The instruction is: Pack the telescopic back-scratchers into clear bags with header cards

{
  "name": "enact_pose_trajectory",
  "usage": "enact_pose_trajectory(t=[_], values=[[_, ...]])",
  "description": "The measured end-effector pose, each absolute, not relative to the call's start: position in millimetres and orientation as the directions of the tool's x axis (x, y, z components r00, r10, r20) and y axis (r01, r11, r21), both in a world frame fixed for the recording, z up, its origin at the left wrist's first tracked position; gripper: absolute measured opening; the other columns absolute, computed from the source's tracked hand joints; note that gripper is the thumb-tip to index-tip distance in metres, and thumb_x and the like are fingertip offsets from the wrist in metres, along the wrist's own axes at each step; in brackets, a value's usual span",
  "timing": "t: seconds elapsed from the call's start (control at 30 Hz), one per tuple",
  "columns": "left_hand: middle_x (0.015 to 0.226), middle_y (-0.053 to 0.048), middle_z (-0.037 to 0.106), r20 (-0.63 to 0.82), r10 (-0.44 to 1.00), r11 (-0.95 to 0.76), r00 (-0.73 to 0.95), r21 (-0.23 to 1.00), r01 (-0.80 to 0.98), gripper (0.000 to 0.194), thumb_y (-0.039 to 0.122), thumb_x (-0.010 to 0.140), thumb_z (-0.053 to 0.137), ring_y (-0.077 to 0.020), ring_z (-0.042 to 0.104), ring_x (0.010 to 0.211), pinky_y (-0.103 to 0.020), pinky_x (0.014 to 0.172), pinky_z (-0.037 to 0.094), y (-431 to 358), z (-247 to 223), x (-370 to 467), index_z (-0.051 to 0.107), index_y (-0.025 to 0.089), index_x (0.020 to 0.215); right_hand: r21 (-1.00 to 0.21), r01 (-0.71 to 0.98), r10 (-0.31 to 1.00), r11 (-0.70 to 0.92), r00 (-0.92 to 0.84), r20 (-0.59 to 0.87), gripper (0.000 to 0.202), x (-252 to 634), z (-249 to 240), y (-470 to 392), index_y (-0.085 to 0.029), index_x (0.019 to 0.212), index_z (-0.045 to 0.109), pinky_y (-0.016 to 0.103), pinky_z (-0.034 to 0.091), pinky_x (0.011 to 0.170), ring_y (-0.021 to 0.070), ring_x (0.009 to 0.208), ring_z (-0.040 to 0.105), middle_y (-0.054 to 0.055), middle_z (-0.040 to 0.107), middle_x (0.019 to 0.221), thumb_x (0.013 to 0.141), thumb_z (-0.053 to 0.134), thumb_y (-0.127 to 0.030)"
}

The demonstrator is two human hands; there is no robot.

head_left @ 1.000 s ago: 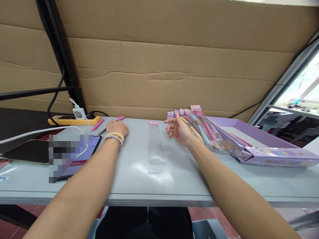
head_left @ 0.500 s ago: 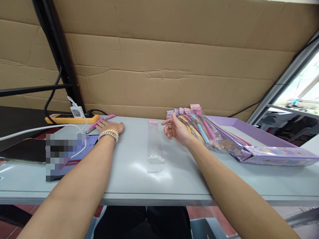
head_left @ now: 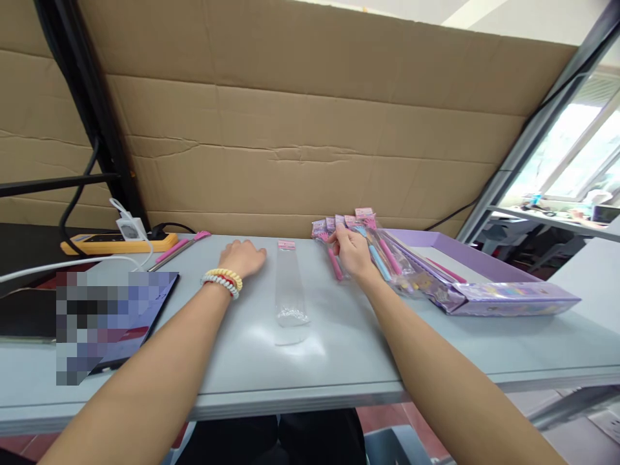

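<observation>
My right hand (head_left: pixel 352 250) is closed at the fan of bagged pens, its fingertips pinching one pink pen packet (head_left: pixel 335 263) near the tag end. The other packets (head_left: pixel 387 255), with pink and blue pens inside, spread out to its right. My left hand (head_left: pixel 243 257), with coiled bands on its wrist, rests palm down on the grey table (head_left: pixel 242 349), fingers slightly curled and nothing seen in it. Between my hands lies a flat clear plastic bag (head_left: pixel 289 284) with a pink tag at its top.
An open purple box (head_left: pixel 518 300) stands at the right. A pink pen (head_left: pixel 169 252) and a slim tool lie at the back left, beside a yellow power strip (head_left: pixel 97 244) with cables. A tablet (head_left: pixel 155 297) sits at the left. Cardboard (head_left: pixel 290 116) walls the back.
My right hand has closed its fingers on a pink pen packet, which now stands apart at the left of the fan. My left hand has shifted right, away from the pink pen.
</observation>
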State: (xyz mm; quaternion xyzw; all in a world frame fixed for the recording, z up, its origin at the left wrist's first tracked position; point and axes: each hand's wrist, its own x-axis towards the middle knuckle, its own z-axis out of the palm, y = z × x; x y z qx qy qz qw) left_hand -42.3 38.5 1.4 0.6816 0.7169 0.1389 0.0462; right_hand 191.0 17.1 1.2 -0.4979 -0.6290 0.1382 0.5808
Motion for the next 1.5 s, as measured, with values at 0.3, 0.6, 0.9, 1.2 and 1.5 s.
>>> enact_pose_trajectory(t=[0.3, 0.6, 0.9, 1.2, 1.5], values=[[0.141, -0.015, 0.044, 0.084, 0.934, -0.356, 0.346, 0.208, 0.911, 0.059, 0.047, 0.085, 0.027, -0.0302, 0.041, 0.128, -0.041, 0.105, 0.033, 24, -7, -18, 0.049, 0.014, 0.129, -0.72, 0.516, 0.786, 0.465, 0.134, 0.604, 0.061, 193, -1, 19, -0.016, 0.06, 0.057, 0.026, 0.033, 0.051, 0.012, 0.048, 0.043, -0.001, 0.046, 0.047, 0.086, 0.035, -0.067], [0.134, -0.017, 0.048, -0.069, 0.916, -0.383, 0.395, 0.139, 0.913, 0.066, 0.058, 0.081, 0.027, -0.0338, 0.043, 0.124, -0.046, 0.102, 0.035, 25, -9, -18, 0.053, 0.014, 0.124, -0.719, 0.512, 0.774, 0.47, 0.153, 0.614, 0.061, 193, -1, 20, -0.016, 0.059, 0.057, 0.026, 0.034, 0.052, 0.0119, 0.048, 0.044, 0.0, 0.045, 0.047, 0.086, 0.035, -0.066], [0.136, -0.017, 0.045, -0.092, 0.918, -0.376, 0.387, 0.114, 0.92, 0.068, 0.06, 0.081, 0.026, -0.0339, 0.04, 0.126, -0.046, 0.102, 0.034, 25, -10, -18, 0.05, 0.015, 0.126, -0.706, 0.53, 0.802, 0.47, 0.077, 0.592, 0.06, 188, 1, 15, -0.016, 0.058, 0.054, 0.025, 0.034, 0.053, 0.0114, 0.048, 0.043, -0.001, 0.046, 0.047, 0.086, 0.033, -0.065], [0.136, -0.016, 0.046, -0.095, 0.921, -0.368, 0.377, 0.104, 0.924, 0.067, 0.059, 0.081, 0.027, -0.0331, 0.042, 0.125, -0.046, 0.102, 0.034, 24, -9, -17, 0.05, 0.016, 0.126, -0.735, 0.51, 0.865, 0.447, -0.038, 0.5, 0.033, 186, 5, 9, -0.016, 0.06, 0.055, 0.024, 0.034, 0.053, 0.0113, 0.051, 0.044, 0.0, 0.049, 0.05, 0.081, 0.036, -0.033], [0.136, -0.017, 0.046, -0.096, 0.921, -0.367, 0.376, 0.1, 0.925, 0.068, 0.06, 0.08, 0.027, -0.0333, 0.042, 0.125, -0.046, 0.102, 0.034, 23, -9, -16, 0.049, 0.016, 0.127, -0.761, 0.496, 0.903, 0.418, -0.138, 0.406, 0.021, 185, 4, 6, -0.016, 0.063, 0.055, 0.022, 0.031, 0.045, 0.0099, 0.046, 0.04, -0.001, 0.047, 0.053, 0.071, 0.036, -0.021]])
